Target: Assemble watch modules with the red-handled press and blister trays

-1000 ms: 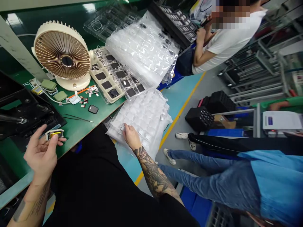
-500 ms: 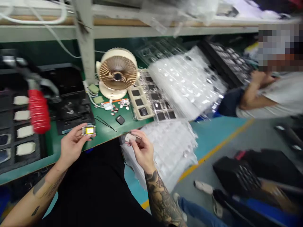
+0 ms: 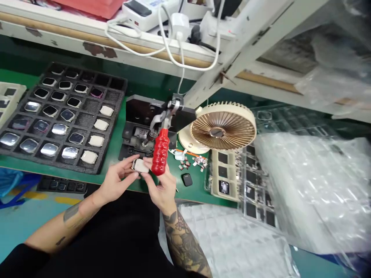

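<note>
Between my two hands is a small watch case [image 3: 140, 166] with its pale back facing up. My left hand [image 3: 117, 181] is closed on its left side, thumb and fingers at the edge. From the right, my right hand [image 3: 160, 189] grips the same case. The red handle [image 3: 160, 152] of a toggle clamp covers part of my right fingers. Just beyond the hands stands the black clamp fixture [image 3: 139, 137]. A small black rounded piece [image 3: 187, 179] lies on the green bench right of my right hand.
A dark foam tray [image 3: 87, 104] on the left holds several watch cases, some pale side up. To the right are a fan [image 3: 217, 131], small loose parts [image 3: 199, 162], a beige tray [image 3: 216, 185] and plastic-wrapped trays [image 3: 313, 185]. A post [image 3: 214, 77] and cabled shelf stand behind.
My view has swung left. My hands have come together: the case with a yellow-labelled battery, in my left hand before, and the pale piece from my right now appear joined.
</note>
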A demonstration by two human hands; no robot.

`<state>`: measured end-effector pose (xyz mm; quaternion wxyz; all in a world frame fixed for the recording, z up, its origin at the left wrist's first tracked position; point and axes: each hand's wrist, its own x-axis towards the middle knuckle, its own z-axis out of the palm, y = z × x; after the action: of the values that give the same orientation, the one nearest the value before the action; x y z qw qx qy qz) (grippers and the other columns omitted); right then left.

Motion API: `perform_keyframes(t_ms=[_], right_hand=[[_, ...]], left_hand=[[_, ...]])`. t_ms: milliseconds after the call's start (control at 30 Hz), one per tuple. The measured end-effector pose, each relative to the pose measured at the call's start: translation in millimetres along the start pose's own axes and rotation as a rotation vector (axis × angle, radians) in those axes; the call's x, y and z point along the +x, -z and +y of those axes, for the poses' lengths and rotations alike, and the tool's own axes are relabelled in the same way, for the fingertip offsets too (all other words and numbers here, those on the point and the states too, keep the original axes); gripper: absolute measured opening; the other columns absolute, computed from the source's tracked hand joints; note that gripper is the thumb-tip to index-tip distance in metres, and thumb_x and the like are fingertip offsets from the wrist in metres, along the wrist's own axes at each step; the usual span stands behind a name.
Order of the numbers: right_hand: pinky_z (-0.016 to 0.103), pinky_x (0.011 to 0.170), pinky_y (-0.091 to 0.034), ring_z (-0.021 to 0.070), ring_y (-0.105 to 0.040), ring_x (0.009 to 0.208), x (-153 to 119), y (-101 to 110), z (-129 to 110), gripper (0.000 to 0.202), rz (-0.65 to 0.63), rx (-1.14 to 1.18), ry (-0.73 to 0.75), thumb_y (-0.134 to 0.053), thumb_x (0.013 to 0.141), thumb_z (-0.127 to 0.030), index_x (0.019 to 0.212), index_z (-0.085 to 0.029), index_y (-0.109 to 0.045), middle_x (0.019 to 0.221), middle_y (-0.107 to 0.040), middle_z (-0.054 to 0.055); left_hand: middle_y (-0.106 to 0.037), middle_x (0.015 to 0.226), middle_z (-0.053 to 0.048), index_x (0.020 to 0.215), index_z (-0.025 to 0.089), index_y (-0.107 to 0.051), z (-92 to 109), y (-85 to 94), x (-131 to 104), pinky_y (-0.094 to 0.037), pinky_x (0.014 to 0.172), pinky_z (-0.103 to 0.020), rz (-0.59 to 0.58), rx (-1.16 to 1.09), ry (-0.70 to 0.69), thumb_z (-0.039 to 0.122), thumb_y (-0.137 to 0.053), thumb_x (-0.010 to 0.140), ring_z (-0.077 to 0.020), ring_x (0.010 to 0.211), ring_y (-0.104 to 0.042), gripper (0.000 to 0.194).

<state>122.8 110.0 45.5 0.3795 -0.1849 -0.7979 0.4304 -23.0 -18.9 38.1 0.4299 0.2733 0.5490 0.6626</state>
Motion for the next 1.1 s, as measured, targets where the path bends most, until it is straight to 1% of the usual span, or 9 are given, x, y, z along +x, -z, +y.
perform_keyframes(t_ms=[133, 267, 367, 467, 633, 733, 867, 1000, 1100], right_hand=[[0.057, 0.117, -0.061, 0.0287, -0.072, 0.130, -0.9, -13.4, 1.8, 0.035, -0.037, 0.038, -0.002, -0.071, 0.104, -0.016, 0.134, -0.033, -0.077, 0.135, -0.078, 0.008], [0.050, 0.111, -0.064, 0.0278, -0.072, 0.129, -8.1, -18.2, 2.9, 0.043, 0.061, 0.132, -0.174, -0.072, 0.105, -0.028, 0.147, -0.029, -0.067, 0.143, -0.071, 0.012], [0.046, 0.106, -0.065, 0.0256, -0.075, 0.119, -11.3, -20.3, 4.1, 0.025, 0.077, 0.191, -0.251, -0.068, 0.107, -0.033, 0.130, -0.027, -0.074, 0.127, -0.074, 0.010], [0.045, 0.101, -0.065, 0.0252, -0.075, 0.112, -13.3, -26.2, 4.3, 0.017, 0.115, 0.181, -0.258, -0.064, 0.109, -0.036, 0.111, -0.025, -0.077, 0.114, -0.076, 0.009], [0.043, 0.097, -0.067, 0.0235, -0.076, 0.107, -8.4, -26.0, -1.8, 0.014, 0.120, 0.059, -0.172, -0.063, 0.110, -0.029, 0.114, -0.025, -0.075, 0.111, -0.077, 0.008], [0.050, 0.105, -0.066, 0.0273, -0.077, 0.116, 10.3, -6.0, -5.2, 0.019, 0.142, -0.158, -0.006, -0.073, 0.104, -0.029, 0.123, -0.028, -0.076, 0.121, -0.077, 0.009], [0.064, 0.117, -0.062, 0.0379, -0.069, 0.138, 57.1, 20.8, -1.5, 0.038, 0.293, -0.249, 0.163, -0.085, 0.093, -0.063, 0.114, -0.033, -0.076, 0.131, -0.073, 0.008], [0.068, 0.114, -0.062, 0.0325, -0.078, 0.124, 106.3, 26.7, -12.8, 0.050, 0.132, -0.196, 0.228, -0.076, 0.090, -0.083, 0.095, -0.034, -0.072, 0.110, -0.075, 0.000], [0.068, 0.114, -0.062, 0.0304, -0.080, 0.113, 126.4, 25.3, -40.3, 0.057, 0.107, -0.129, 0.259, -0.064, 0.093, -0.090, 0.109, -0.037, -0.075, 0.108, -0.075, 0.000]], left_hand=[[-0.085, 0.126, -0.014, 0.143, 0.018, -0.076, 5.9, 1.0, 1.7, -0.073, 0.089, -0.036, 0.044, -0.054, -0.043, 0.032, -0.080, 0.102, -0.0265, 0.105, -0.085, 0.043], [-0.086, 0.122, -0.013, 0.134, 0.019, -0.080, 7.8, 2.5, 6.6, -0.073, 0.088, -0.036, 0.056, -0.004, -0.043, 0.034, -0.079, 0.102, -0.0261, 0.102, -0.086, 0.035], [-0.087, 0.121, -0.011, 0.135, 0.022, -0.083, 7.6, 6.7, 8.1, -0.073, 0.088, -0.038, -0.005, 0.116, -0.031, 0.037, -0.077, 0.103, -0.0259, 0.093, -0.087, 0.035], [-0.088, 0.115, -0.008, 0.123, 0.024, -0.088, 5.9, 9.9, 9.0, -0.072, 0.088, -0.038, -0.020, 0.252, -0.072, 0.037, -0.080, 0.101, -0.0277, 0.092, -0.087, 0.027], [-0.089, 0.109, -0.008, 0.114, 0.022, -0.090, -0.3, 10.7, 10.7, -0.072, 0.086, -0.038, 0.068, 0.214, -0.107, 0.040, -0.082, 0.099, -0.0272, 0.089, -0.086, 0.025], [-0.088, 0.109, -0.011, 0.130, 0.019, -0.083, -1.2, 13.6, 12.6, -0.074, 0.079, -0.039, 0.146, 0.005, 0.014, 0.048, -0.084, 0.098, -0.0279, 0.089, -0.087, 0.044], [-0.086, 0.121, -0.015, 0.149, 0.018, -0.069, 3.7, 19.4, 13.3, -0.073, 0.084, -0.041, 0.154, -0.126, 0.114, 0.047, -0.091, 0.092, -0.0306, 0.100, -0.087, 0.068], [-0.086, 0.120, -0.015, 0.132, 0.017, -0.071, 7.1, 23.1, 11.2, -0.071, 0.092, -0.041, 0.115, -0.142, 0.122, 0.035, -0.101, 0.080, -0.0300, 0.105, -0.086, 0.062], [-0.085, 0.107, -0.011, 0.110, 0.019, -0.067, 6.3, 25.0, 9.9, -0.069, 0.091, -0.038, 0.140, -0.146, 0.089, 0.032, -0.103, 0.075, -0.0254, 0.094, -0.085, 0.052]])
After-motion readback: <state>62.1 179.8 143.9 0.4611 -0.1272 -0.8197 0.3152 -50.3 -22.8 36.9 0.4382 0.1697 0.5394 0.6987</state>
